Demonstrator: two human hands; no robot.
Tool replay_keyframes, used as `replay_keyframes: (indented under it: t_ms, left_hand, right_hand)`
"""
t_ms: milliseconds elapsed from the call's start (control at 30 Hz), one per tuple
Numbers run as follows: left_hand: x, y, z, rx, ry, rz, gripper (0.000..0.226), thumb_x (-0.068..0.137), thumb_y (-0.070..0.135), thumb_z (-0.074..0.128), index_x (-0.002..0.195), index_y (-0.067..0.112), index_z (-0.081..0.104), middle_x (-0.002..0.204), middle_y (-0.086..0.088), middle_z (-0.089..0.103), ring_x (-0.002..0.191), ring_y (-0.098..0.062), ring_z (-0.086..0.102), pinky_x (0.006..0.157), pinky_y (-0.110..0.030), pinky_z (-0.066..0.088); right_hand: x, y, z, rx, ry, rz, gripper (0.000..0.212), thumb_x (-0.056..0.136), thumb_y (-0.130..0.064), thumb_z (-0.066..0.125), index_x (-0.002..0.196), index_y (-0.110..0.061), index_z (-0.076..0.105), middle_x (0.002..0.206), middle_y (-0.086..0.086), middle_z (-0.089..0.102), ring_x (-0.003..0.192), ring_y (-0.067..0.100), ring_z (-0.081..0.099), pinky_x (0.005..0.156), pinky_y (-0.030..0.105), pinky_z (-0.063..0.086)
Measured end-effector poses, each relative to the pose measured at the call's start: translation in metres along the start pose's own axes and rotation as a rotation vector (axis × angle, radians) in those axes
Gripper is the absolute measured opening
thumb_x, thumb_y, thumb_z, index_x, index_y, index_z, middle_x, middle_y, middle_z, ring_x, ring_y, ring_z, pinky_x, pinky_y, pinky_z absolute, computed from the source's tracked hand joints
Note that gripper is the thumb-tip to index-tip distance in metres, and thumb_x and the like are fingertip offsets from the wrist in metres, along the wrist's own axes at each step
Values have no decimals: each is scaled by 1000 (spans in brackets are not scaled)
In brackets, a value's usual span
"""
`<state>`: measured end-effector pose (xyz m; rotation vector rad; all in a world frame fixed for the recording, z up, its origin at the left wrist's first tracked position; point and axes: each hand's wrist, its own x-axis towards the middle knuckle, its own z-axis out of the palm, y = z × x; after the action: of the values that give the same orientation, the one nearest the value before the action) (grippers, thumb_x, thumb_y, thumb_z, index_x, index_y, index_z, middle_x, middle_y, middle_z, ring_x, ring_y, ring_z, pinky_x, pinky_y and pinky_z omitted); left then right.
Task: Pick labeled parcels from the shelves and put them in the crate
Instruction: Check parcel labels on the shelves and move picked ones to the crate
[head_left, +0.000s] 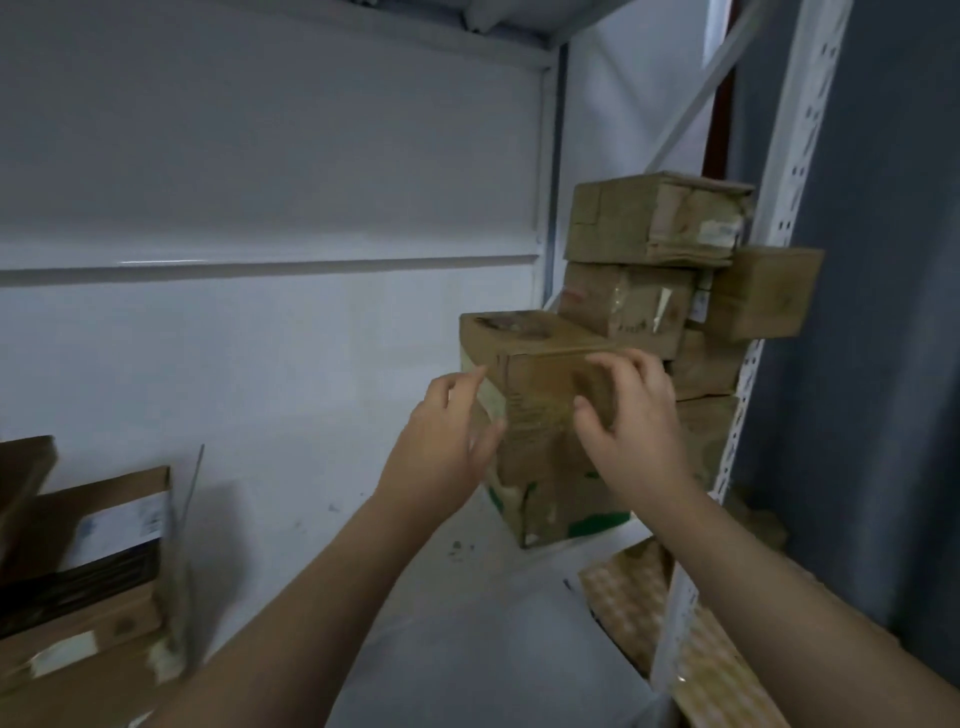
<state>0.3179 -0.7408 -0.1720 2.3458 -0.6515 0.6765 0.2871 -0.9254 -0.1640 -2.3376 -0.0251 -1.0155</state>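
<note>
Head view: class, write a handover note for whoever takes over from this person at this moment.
Left hand: open, beside the top box of the near stack.
Right hand: fingers on that box's front; grip unclear.
More boxes stacked behind; a labelled parcel lies lower left on the shelf.
Crate not in view.
Done: cannot tell.
To do: lift the box, crate it.

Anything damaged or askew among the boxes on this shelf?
Yes. The topmost box has a crumpled, torn right end. Just below it, a small box juts out sideways across the perforated upright, out of line with its neighbours. The bottom front box, with green print, looks dented.
</note>
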Motion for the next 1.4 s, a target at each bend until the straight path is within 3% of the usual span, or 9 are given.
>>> replay_keyframes:
  t_ms: [133,200,300,633,767,867,1100,1300,1400]
  left_hand:
    - [41,31,16,-26,-141,-164,67,94,54,39,148,43,0,158,-13,2,135,-32,36,106,-37,33]
    - [53,36,24,29,-134,-164,63,95,54,39,149,39,11,154,-16,21,128,-31,44,100,-36,39]
    - [53,31,37,-1,-12,-162,53,95,48,44,143,30,28,133,-9,51,111,-26,55,88,-34,46]
    - [-49,21,23,-391,464,-379,61,71,58,57,124,35,39,125,3,37,107,-9,48,80,-12,43]
    - [-94,-10,22,-492,458,-580,76,64,82,55,118,31,42,123,-2,47,110,-15,53,90,-38,50]
    - [-114,-18,15,-411,390,-679,74,67,87,38,105,25,48,107,-3,57,100,-16,57,79,-29,47]
    - [-112,-10,-8,-350,345,-741,42,85,61,46,111,28,54,103,13,59,95,-2,57,79,-27,46]
    - [-122,-24,1,-247,354,-760,24,95,29,53,118,23,54,108,3,63,86,-5,60,67,-20,47]
    - [-123,-24,4,-147,360,-699,25,97,23,50,122,20,53,108,6,58,84,1,56,67,-14,42]
  right_hand:
    - [21,24,-4,122,-88,99,65,90,-26,59,147,-22,29,144,3,38,133,21,34,111,43,32]
    - [27,32,-2,193,-121,86,65,90,-26,58,148,-23,28,138,1,46,130,21,40,108,46,36]
    - [26,36,1,333,-116,65,57,92,-19,57,144,-22,34,119,-10,53,118,15,50,103,39,42]
    - [-15,6,31,467,-59,-306,47,91,-25,56,136,-15,51,128,-9,42,117,-7,37,95,-3,28]
    - [-40,-16,59,434,-121,-483,37,94,-18,53,130,-23,59,129,-3,58,118,7,50,101,16,36]
    - [-64,-20,83,357,-144,-563,34,91,-19,54,124,-20,64,122,3,66,110,21,63,91,39,52]
    - [-88,-27,100,468,-330,-681,26,89,-21,52,96,-10,74,103,4,73,99,18,67,90,33,53]
    - [-87,-6,96,314,-108,-358,27,85,-15,58,111,-15,66,111,1,64,102,17,58,89,37,48]
    - [-89,4,92,449,-266,-93,47,86,-22,66,130,-17,49,127,-2,48,111,5,44,87,12,39]
